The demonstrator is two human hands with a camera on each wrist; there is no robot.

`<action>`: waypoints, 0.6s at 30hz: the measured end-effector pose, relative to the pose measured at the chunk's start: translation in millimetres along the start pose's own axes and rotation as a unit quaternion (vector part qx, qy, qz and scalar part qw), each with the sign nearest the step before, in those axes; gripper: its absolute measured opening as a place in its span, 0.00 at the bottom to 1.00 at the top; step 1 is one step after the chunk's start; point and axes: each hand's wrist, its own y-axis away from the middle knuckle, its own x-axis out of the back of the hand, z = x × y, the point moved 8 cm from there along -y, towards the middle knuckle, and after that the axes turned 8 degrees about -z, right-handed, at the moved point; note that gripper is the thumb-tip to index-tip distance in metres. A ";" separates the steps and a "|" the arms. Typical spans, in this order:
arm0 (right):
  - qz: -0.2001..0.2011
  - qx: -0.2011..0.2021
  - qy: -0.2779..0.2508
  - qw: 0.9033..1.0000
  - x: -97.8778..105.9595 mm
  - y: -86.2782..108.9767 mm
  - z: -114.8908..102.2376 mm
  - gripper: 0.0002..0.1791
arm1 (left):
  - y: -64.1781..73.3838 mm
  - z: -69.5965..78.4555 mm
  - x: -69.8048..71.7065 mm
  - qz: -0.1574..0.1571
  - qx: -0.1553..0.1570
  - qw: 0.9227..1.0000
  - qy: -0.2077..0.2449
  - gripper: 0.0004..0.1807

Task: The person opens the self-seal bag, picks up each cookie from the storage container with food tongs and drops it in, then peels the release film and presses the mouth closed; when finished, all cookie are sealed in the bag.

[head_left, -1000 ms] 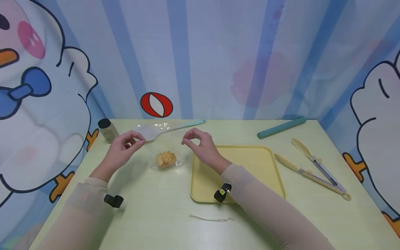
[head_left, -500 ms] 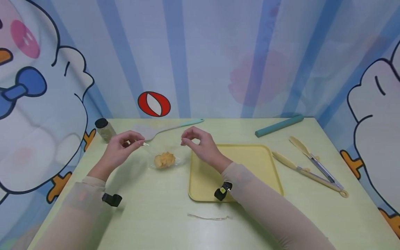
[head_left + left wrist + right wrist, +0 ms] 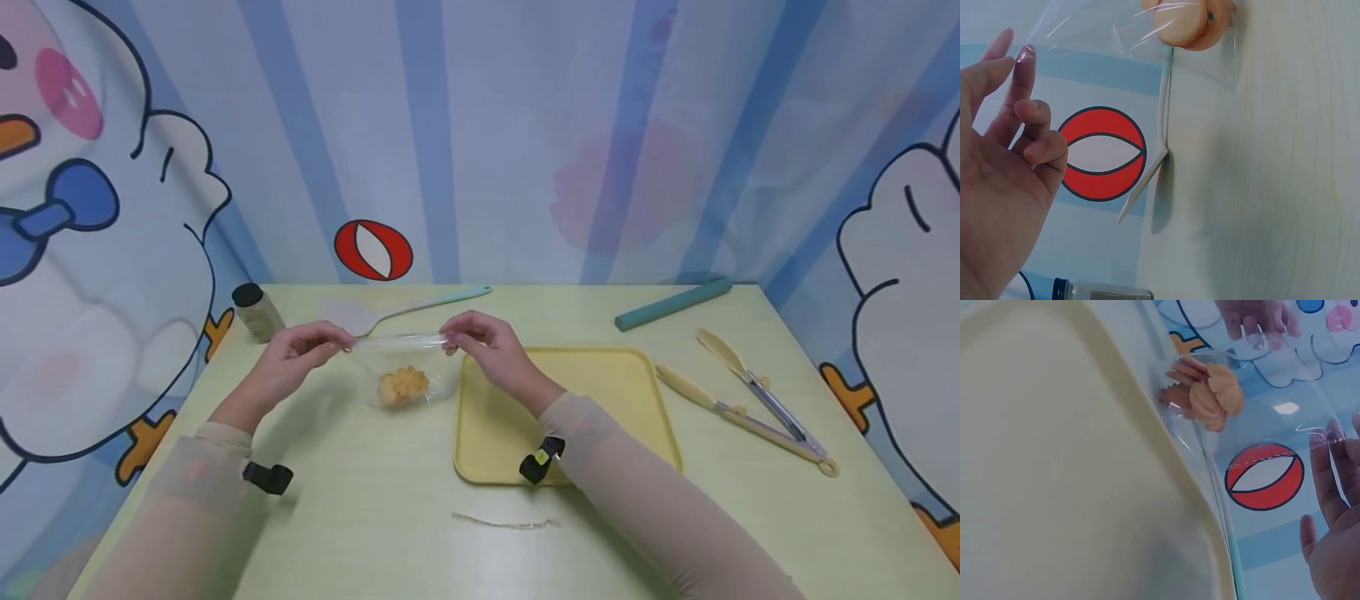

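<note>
A clear plastic bag (image 3: 405, 342) hangs between the two hands, its top edge drawn out in a shiny band. Several ridged golden cookies (image 3: 405, 386) lie bunched at its bottom, close over the table. My left hand (image 3: 288, 362) pinches one top corner between thumb and fingertip; the left wrist view has its other fingers loosely bent, with the bag film (image 3: 1097, 28) stretching away from them. With thumb and fingers, my right hand (image 3: 498, 358) grips the opposite corner. In the right wrist view the cookies (image 3: 1216, 397) show through the film, beyond the tray's rim.
A yellow tray (image 3: 570, 467) lies under the right forearm, with a twist tie (image 3: 506, 523) before it. Behind the hands are a spatula (image 3: 450, 296) and a black-capped jar (image 3: 257, 312). Tongs (image 3: 750, 408) and a green rod (image 3: 673, 304) lie to the right.
The bag's top edge now shows as a taut, shiny band between the hands. Both hands have lowered slightly, and the cookies have shifted a little to the right.
</note>
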 end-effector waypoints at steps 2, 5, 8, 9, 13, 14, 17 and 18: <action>0.002 -0.005 0.010 1.000 0.7 1.3 2.1 0.08 | 0.1 -0.7 -1.0 -0.008 -0.001 1.000 0.000 0.14; 0.004 -0.008 0.019 1.000 1.1 3.2 2.4 0.10 | 0.4 -0.9 -1.7 -0.008 -0.001 1.000 0.005 0.14; 0.004 -0.004 0.017 1.000 0.5 4.6 1.1 0.13 | 0.2 0.3 -2.7 0.000 0.000 1.000 0.006 0.15; 0.004 -0.004 0.020 1.000 0.5 5.0 1.0 0.13 | 0.0 0.5 -2.7 0.005 0.001 1.000 0.002 0.14; 0.012 -0.003 0.073 0.997 0.6 7.0 0.9 0.08 | -1.2 1.3 -1.1 0.034 0.003 0.999 -0.027 0.12; 0.015 -0.005 0.091 0.996 0.7 7.6 0.7 0.09 | -1.0 1.8 -0.2 0.043 0.001 0.998 -0.037 0.12; 0.030 0.002 0.138 0.990 1.6 9.5 -3.0 0.10 | 0.7 3.4 2.1 0.066 -0.001 0.996 -0.057 0.14; 0.036 0.004 0.151 0.988 2.2 9.9 -4.3 0.09 | 1.3 4.0 3.3 0.076 -0.005 0.995 -0.065 0.15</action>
